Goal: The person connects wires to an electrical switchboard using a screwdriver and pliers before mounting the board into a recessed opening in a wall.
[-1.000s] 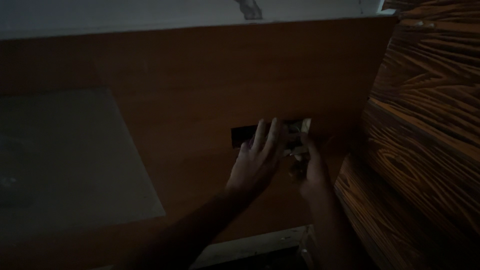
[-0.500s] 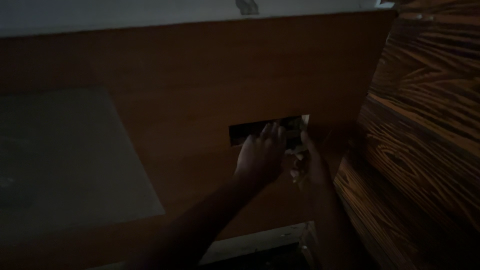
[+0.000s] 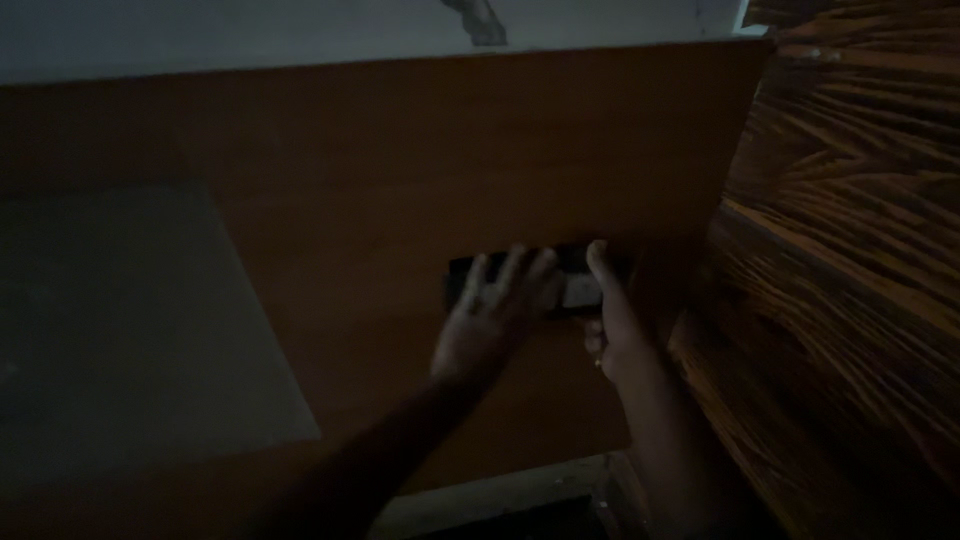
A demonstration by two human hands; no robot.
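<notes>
Wooden panel (image 3: 380, 200), hands flat on dark slot (image 3: 560, 275)

Smooth matt wood panel (image 3: 350, 150), boldly grained wood wall (image 3: 850, 250).

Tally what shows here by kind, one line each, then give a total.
Hands: 2, the left hand and the right hand, both at the dark slot
Dark slot in the panel: 1
Plain wood panel: 1
Striped wood surface: 1
Grey sheet: 1
Total: 6
</notes>
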